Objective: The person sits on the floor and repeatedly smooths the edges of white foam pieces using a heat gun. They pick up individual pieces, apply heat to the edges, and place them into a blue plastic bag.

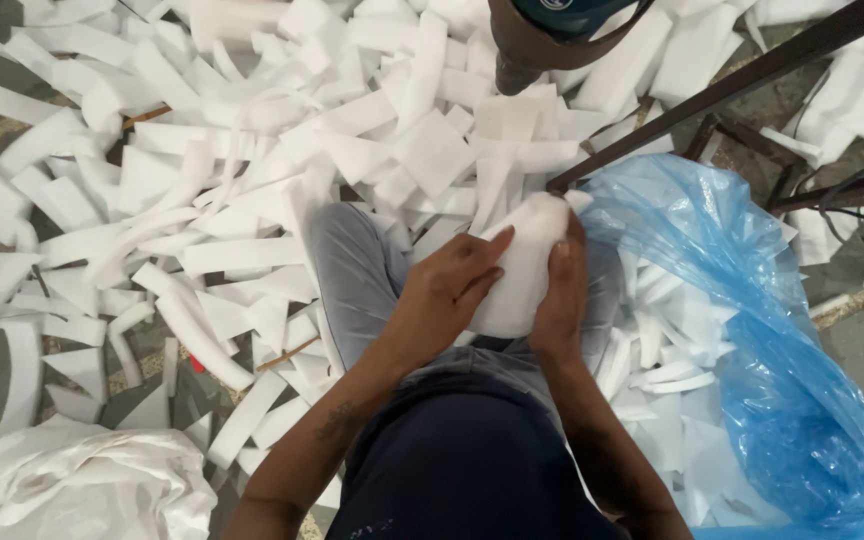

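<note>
**Gathering white foam offcuts beside a blue bag**

A wide heap of white foam strips (252, 180) is covering the floor to the left and far side, so most of it, judging by the spread, is lying uncollected. The blue plastic bag (772, 330) on the right is standing open and already holding a good many strips. A dark metal frame (712, 95) is slanting over the bag's far edge, crowding that side. A crumpled white sack (72, 490) is lying near left. Over the lap, both hands are pressing a white foam bundle (522, 265): the left hand (452, 290) with fingers spread across it, the right hand (562, 300) wrapping its right side.
</note>
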The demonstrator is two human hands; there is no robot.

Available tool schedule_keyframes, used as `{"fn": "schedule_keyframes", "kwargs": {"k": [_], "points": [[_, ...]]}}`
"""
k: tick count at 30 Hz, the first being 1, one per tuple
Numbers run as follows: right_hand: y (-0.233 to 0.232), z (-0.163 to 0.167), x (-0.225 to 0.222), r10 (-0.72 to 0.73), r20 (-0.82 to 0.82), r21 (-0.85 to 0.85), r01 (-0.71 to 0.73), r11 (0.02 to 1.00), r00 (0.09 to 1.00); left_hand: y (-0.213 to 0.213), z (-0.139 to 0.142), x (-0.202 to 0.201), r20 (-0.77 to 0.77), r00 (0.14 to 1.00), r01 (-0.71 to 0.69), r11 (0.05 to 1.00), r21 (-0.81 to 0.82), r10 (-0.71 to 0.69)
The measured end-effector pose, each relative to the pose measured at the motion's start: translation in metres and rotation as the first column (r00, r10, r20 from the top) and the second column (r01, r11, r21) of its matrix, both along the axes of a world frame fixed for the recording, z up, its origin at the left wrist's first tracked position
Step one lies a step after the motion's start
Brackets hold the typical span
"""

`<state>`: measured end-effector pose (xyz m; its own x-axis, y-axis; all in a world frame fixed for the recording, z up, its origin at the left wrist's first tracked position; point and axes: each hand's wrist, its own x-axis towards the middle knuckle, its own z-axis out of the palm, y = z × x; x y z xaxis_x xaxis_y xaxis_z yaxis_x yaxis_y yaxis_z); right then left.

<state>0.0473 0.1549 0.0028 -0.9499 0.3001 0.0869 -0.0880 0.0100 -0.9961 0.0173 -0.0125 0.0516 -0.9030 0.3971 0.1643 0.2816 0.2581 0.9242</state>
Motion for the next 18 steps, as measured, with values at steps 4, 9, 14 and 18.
{"fn": "schedule_keyframes", "kwargs": {"k": [4, 9, 14, 18], "points": [[0.001, -0.015, -0.019, 0.03, 0.228, -0.421, 0.07, 0.904, 0.973, 0.002, -0.01, -0.009, 0.099, 0.993, -0.062, 0.998, -0.01, 0.062], [0.004, -0.024, -0.04, 0.109, 0.227, -0.592, 0.049, 0.804, 0.968, -0.002, -0.013, -0.026, 0.115, 0.989, -0.088, 0.996, -0.011, 0.089], [0.001, -0.018, -0.076, 0.106, 0.141, -0.639, 0.009, 0.769, 0.984, -0.006, -0.004, -0.056, 0.024, 0.995, -0.101, 0.994, 0.044, 0.1], [0.002, -0.006, -0.104, 0.096, 0.078, -0.652, -0.022, 0.757, 0.992, -0.01, 0.009, -0.081, 0.091, 0.99, -0.111, 0.99, 0.082, 0.104]]}}
